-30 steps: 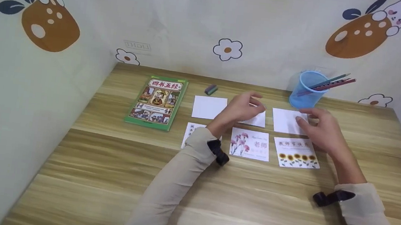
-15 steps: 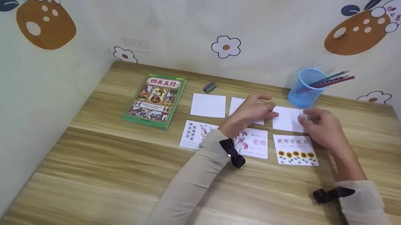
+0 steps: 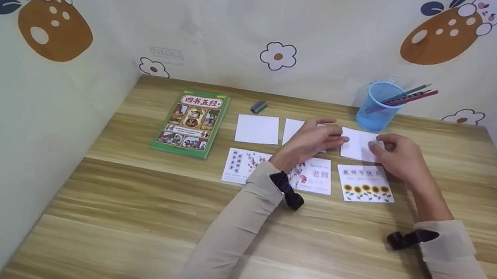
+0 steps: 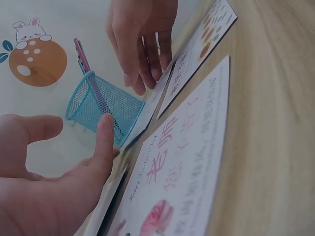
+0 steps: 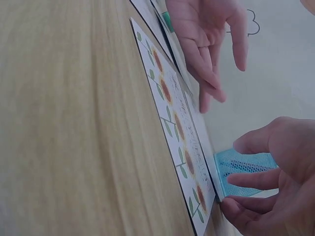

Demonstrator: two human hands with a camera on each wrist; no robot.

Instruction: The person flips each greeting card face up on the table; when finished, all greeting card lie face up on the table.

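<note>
Right, blank white card (image 3: 359,144) lies at the back right of the wooden table (image 3: 129,219), just in front of the blue mesh pen cup (image 3: 377,106). Right hand (image 3: 398,156) touches its right edge with loosely bent fingers (image 4: 139,73), nothing gripped. Left hand (image 3: 318,136) reaches its left edge, fingers (image 5: 212,83) straight and relaxed. Middle blank card (image 3: 293,131) sits partly under the left hand, another blank card (image 3: 258,129) left of it. Sunflower card (image 3: 365,183), pink flower card (image 3: 316,179) and a third printed card (image 3: 241,166) line the front row. Green book (image 3: 190,123) far left, eraser (image 3: 258,107) behind.
</note>
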